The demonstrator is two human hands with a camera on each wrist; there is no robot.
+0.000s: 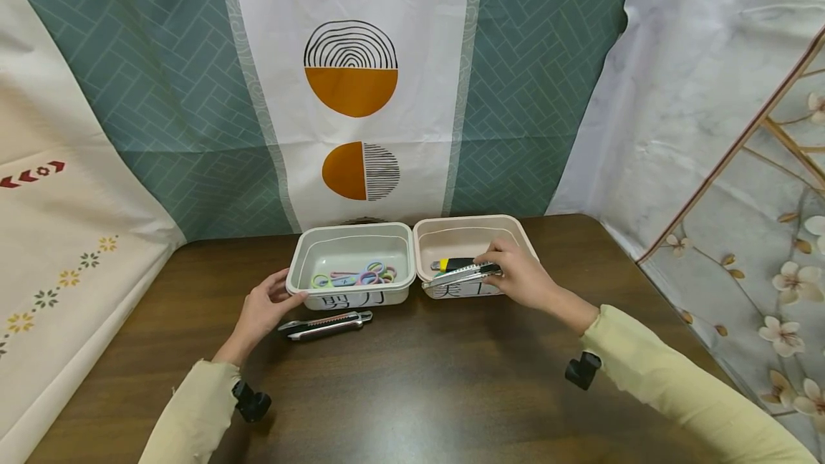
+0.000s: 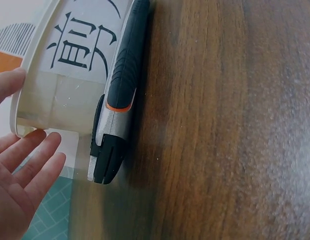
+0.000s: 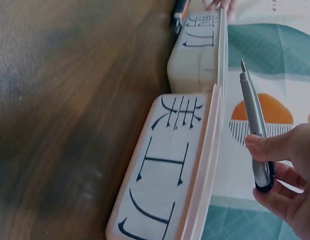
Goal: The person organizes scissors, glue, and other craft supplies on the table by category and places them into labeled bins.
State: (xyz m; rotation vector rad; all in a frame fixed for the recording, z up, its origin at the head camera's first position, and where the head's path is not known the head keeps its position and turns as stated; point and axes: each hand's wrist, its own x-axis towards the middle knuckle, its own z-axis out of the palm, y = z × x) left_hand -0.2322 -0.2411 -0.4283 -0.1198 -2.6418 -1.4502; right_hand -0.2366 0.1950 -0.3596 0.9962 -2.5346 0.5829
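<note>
My left hand (image 1: 261, 313) touches the near left corner of a pale grey-green bin (image 1: 351, 231), thumb at the rim (image 2: 21, 95), fingers extended beside the end wall. Inside that bin lie several scissors (image 1: 369, 276) with colourful handles. Right in front of it, a black and silver utility knife (image 2: 121, 85) with an orange ring rests on the table. My right hand (image 1: 515, 274) pinches a silver utility knife (image 3: 256, 112) between thumb and fingers, its pointed tip facing left. This knife is over the front of a pinkish bin (image 1: 473, 222), where a yellow and black utility knife (image 1: 454, 263) lies.
The two bins stand side by side near the back of the brown wooden table (image 1: 412, 385). Each carries a white front label (image 3: 167, 160) with black characters. A patterned curtain (image 1: 535, 92) hangs behind the table, and a floral cloth (image 1: 760, 271) hangs at the right.
</note>
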